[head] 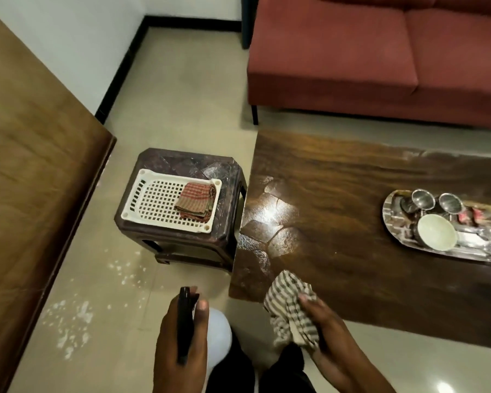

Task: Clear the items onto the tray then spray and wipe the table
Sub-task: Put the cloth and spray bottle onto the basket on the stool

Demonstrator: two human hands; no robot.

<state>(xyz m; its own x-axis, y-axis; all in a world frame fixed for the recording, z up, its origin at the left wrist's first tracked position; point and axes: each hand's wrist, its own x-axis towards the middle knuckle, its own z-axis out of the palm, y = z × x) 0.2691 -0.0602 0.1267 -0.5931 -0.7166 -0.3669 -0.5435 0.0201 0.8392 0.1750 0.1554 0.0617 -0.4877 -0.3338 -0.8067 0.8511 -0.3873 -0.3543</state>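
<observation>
The dark wooden table [338, 194] fills the right middle of the frame, with the steel tray [389, 219] of cups and a bowl at its right edge. At bottom centre, the left hand [182, 333] wraps round a white spray bottle [219, 336], thumb raised. At lower right, the right hand [323, 330] clutches a striped cloth [288, 304] by the table's lower left corner.

The dark, glossy wooden bench [352, 171] stands on the pale tiled floor [182, 95]; a steel tray [387, 211] rests on its right part; a striped cloth [284, 290] lies bunched at its near left corner, partly over the edge; just beside the bench's left end a brown stool [227, 211] carries a white perforated basket [133, 194]; a folded checked cloth [196, 201] lies in the basket's right end; white specks [68, 316] dot the floor.
</observation>
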